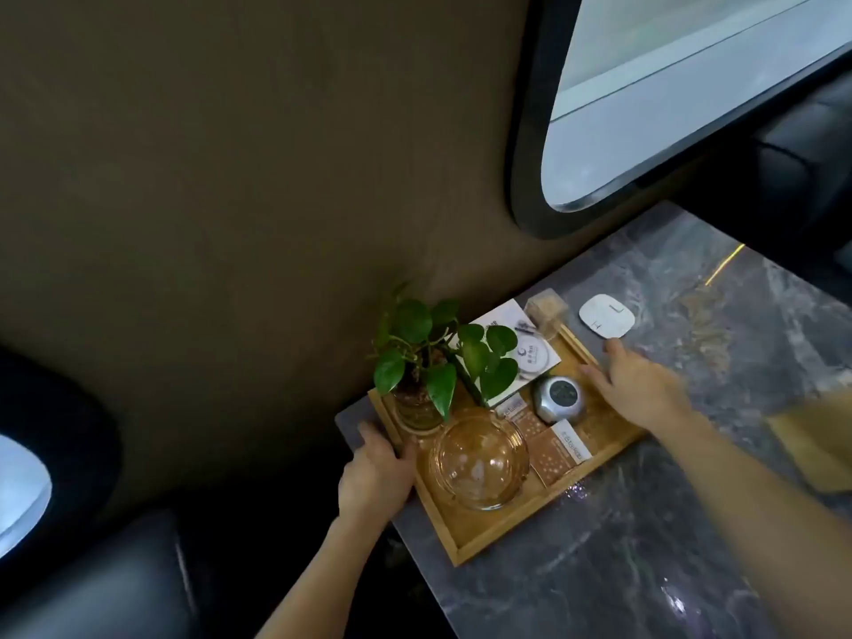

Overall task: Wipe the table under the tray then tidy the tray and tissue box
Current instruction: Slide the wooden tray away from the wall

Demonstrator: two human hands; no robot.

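Note:
A wooden tray (488, 535) lies on the dark marble table (645, 546) against the wall. It holds a potted green plant (428, 357), a round glass ashtray (479, 461), a silver clock (559, 398), small packets and a white card. My left hand (375, 477) grips the tray's left rim. My right hand (638, 389) rests on the tray's right rim, fingers spread and slightly blurred. At the right edge of the view lies a tan object (816, 445), possibly the tissue box, partly hidden by my right arm.
A white oval pad (606, 315) and a small clear box (548, 311) sit past the tray's far end. A dark-framed window (691, 99) is above. Dark seats (115, 588) lie to the left, beyond the table edge.

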